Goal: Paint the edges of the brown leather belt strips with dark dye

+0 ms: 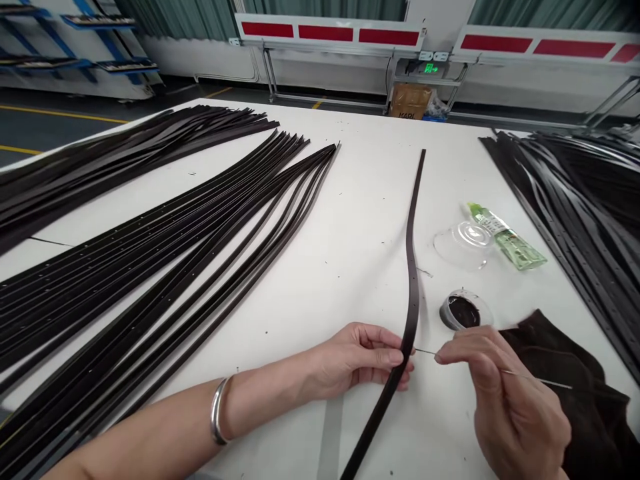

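A long dark leather strap (413, 267) lies across the white table (350, 220), running from the far middle toward me. My left hand (357, 360) pinches this strap on edge near the front, a silver bangle on its wrist. My right hand (505, 400) is closed on a thin metal needle-like tool (537, 380), whose tip points at the strap's edge just beside my left fingertips. A small round pot of dark paste (464, 311) stands right behind my right hand.
Many dark straps (165, 253) fan out over the left of the table, and another pile (585, 213) lies at the right. A clear lid (465, 243) and a green bottle (507, 237) lie behind the pot. A dark cloth (590, 400) sits at the front right.
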